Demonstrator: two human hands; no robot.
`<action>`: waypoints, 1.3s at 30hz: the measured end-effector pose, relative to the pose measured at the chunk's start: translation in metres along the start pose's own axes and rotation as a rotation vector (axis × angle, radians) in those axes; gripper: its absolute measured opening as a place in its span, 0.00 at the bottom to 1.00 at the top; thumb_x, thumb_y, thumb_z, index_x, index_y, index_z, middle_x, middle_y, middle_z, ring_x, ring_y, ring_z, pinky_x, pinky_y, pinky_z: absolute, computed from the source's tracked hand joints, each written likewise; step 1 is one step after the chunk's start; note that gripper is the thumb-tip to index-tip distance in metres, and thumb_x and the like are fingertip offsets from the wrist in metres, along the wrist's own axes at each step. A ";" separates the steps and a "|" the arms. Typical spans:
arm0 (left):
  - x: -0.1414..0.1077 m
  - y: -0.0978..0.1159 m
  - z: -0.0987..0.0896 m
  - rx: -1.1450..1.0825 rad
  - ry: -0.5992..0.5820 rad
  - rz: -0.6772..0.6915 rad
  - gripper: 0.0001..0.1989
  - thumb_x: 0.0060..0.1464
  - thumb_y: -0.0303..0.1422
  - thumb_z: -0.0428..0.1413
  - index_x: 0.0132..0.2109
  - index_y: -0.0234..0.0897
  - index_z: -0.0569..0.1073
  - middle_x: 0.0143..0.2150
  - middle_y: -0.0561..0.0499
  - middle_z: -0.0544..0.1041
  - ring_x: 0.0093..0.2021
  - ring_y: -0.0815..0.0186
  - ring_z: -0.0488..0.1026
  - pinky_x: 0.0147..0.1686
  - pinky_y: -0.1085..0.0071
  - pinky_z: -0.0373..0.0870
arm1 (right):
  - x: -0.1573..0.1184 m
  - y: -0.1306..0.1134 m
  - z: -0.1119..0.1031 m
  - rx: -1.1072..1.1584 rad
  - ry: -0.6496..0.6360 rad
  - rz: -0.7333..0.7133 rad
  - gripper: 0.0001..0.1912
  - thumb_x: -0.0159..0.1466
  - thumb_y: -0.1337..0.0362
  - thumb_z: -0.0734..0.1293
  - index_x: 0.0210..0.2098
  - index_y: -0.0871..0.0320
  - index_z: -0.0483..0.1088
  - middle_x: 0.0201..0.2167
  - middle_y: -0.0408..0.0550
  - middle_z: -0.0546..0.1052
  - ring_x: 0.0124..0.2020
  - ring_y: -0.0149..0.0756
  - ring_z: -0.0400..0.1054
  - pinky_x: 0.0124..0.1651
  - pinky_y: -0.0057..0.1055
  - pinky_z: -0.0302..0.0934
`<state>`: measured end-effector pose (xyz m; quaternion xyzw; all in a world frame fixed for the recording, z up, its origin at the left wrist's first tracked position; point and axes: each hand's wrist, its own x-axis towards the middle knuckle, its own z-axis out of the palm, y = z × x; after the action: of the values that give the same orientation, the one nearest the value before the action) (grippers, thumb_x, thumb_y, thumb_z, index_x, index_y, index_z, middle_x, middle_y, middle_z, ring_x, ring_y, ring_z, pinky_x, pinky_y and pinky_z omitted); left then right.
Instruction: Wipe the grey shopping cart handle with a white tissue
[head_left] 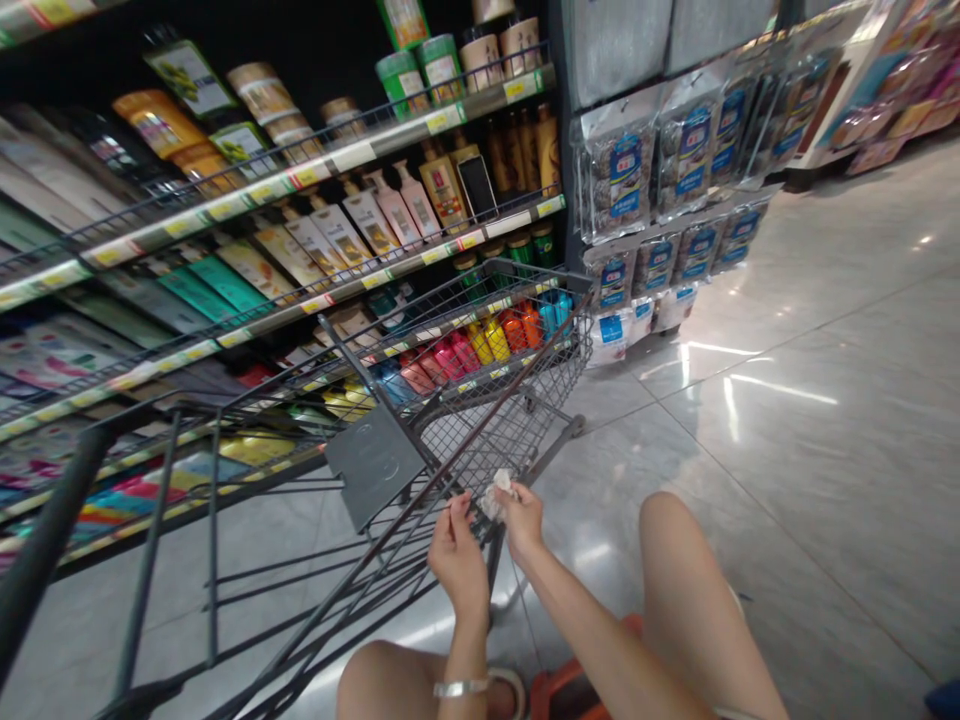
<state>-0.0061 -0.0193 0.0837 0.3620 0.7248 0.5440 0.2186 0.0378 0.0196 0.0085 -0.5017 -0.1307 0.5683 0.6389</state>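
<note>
My right hand (523, 520) is closed round a crumpled whitish wad (495, 496), a rag or a tissue; I cannot tell which. Close to its left is my left hand (459, 550), with thumb and fingertips pinched together. Whatever lies between those fingertips is too small to make out. Both hands are at the near side of a grey wire shopping cart (517, 395), by its dark upper rail (480, 425). Whether the fingers touch the rail is unclear. A grey plastic flap (375, 465) sits inside the cart to the left of my hands.
Shelves (352, 155) of bottles and jars stand behind the cart. Packs of scourers (624, 175) hang at the shelf end. The cart's handle (56, 540) is at far left. Below me is an orange-red object (555, 685), partly hidden. Grey tiled floor (810, 480) extends to the right.
</note>
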 end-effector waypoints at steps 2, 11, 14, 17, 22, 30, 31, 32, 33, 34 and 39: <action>0.000 -0.001 -0.003 0.014 0.007 0.006 0.24 0.51 0.52 0.50 0.36 0.35 0.76 0.38 0.43 0.79 0.38 0.59 0.77 0.40 0.62 0.75 | -0.011 -0.010 -0.002 0.065 -0.075 0.087 0.12 0.44 0.59 0.71 0.24 0.61 0.73 0.18 0.42 0.74 0.19 0.30 0.64 0.24 0.26 0.58; -0.005 -0.006 -0.028 0.033 -0.021 -0.047 0.25 0.50 0.52 0.51 0.38 0.33 0.77 0.40 0.42 0.80 0.35 0.59 0.78 0.40 0.61 0.76 | -0.005 -0.018 -0.021 0.004 0.115 -0.017 0.18 0.45 0.60 0.70 0.35 0.60 0.72 0.30 0.47 0.77 0.30 0.36 0.70 0.34 0.31 0.63; -0.008 -0.008 -0.032 0.024 0.008 -0.049 0.26 0.49 0.53 0.51 0.38 0.33 0.77 0.39 0.42 0.80 0.36 0.59 0.78 0.38 0.62 0.77 | 0.001 -0.002 -0.014 -0.215 0.018 -0.166 0.12 0.51 0.60 0.66 0.32 0.60 0.73 0.29 0.48 0.75 0.32 0.37 0.69 0.38 0.33 0.63; -0.011 -0.009 -0.034 0.024 0.031 -0.050 0.26 0.49 0.52 0.51 0.37 0.33 0.76 0.38 0.42 0.80 0.37 0.58 0.77 0.37 0.63 0.77 | 0.009 0.016 -0.014 -0.393 0.073 -0.353 0.11 0.54 0.64 0.61 0.31 0.59 0.74 0.33 0.49 0.73 0.39 0.38 0.67 0.46 0.35 0.62; -0.013 -0.010 -0.038 0.048 0.026 -0.043 0.25 0.50 0.53 0.51 0.37 0.33 0.77 0.38 0.43 0.80 0.38 0.59 0.77 0.38 0.64 0.77 | 0.027 0.031 -0.032 -0.599 0.029 -0.456 0.13 0.53 0.71 0.58 0.32 0.60 0.74 0.33 0.49 0.69 0.37 0.37 0.65 0.46 0.34 0.62; -0.012 -0.015 -0.038 0.038 0.037 -0.024 0.25 0.51 0.53 0.50 0.38 0.34 0.77 0.38 0.43 0.80 0.39 0.59 0.77 0.35 0.65 0.77 | 0.030 0.019 -0.045 -0.766 -0.193 -0.572 0.16 0.48 0.78 0.56 0.28 0.56 0.70 0.33 0.47 0.68 0.38 0.37 0.63 0.45 0.32 0.59; -0.012 -0.015 -0.038 0.029 0.039 -0.020 0.25 0.51 0.53 0.51 0.37 0.35 0.76 0.38 0.43 0.80 0.39 0.58 0.77 0.35 0.66 0.77 | 0.031 0.019 -0.047 -0.760 -0.171 -0.558 0.16 0.48 0.78 0.56 0.27 0.56 0.69 0.32 0.47 0.68 0.38 0.37 0.63 0.44 0.32 0.59; -0.012 -0.015 -0.038 0.020 0.040 -0.016 0.25 0.51 0.53 0.51 0.37 0.35 0.76 0.38 0.43 0.80 0.39 0.58 0.77 0.34 0.66 0.77 | 0.034 0.018 -0.049 -0.744 -0.121 -0.533 0.15 0.47 0.78 0.56 0.27 0.56 0.69 0.32 0.46 0.68 0.37 0.38 0.63 0.44 0.32 0.59; -0.012 -0.015 -0.037 0.013 0.039 -0.014 0.25 0.51 0.53 0.50 0.37 0.35 0.76 0.38 0.43 0.80 0.39 0.58 0.77 0.33 0.66 0.77 | 0.037 0.017 -0.051 -0.720 -0.051 -0.500 0.14 0.47 0.77 0.56 0.26 0.56 0.68 0.30 0.46 0.68 0.35 0.38 0.63 0.43 0.33 0.58; -0.012 -0.015 -0.037 0.012 0.036 -0.014 0.25 0.51 0.53 0.50 0.37 0.35 0.76 0.38 0.42 0.80 0.40 0.57 0.77 0.33 0.66 0.77 | 0.041 0.016 -0.053 -0.694 0.026 -0.466 0.13 0.48 0.76 0.56 0.26 0.57 0.68 0.29 0.46 0.68 0.34 0.38 0.63 0.43 0.34 0.58; -0.011 -0.015 -0.036 0.022 0.048 -0.020 0.26 0.50 0.54 0.50 0.37 0.34 0.76 0.38 0.42 0.79 0.40 0.58 0.77 0.34 0.65 0.77 | 0.061 0.009 -0.051 -0.602 0.154 -0.429 0.12 0.49 0.70 0.59 0.32 0.59 0.70 0.32 0.49 0.72 0.38 0.40 0.66 0.45 0.35 0.58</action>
<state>-0.0289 -0.0530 0.0795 0.3441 0.7392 0.5424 0.2025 0.0895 0.0453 -0.0466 -0.6697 -0.3456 0.3182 0.5752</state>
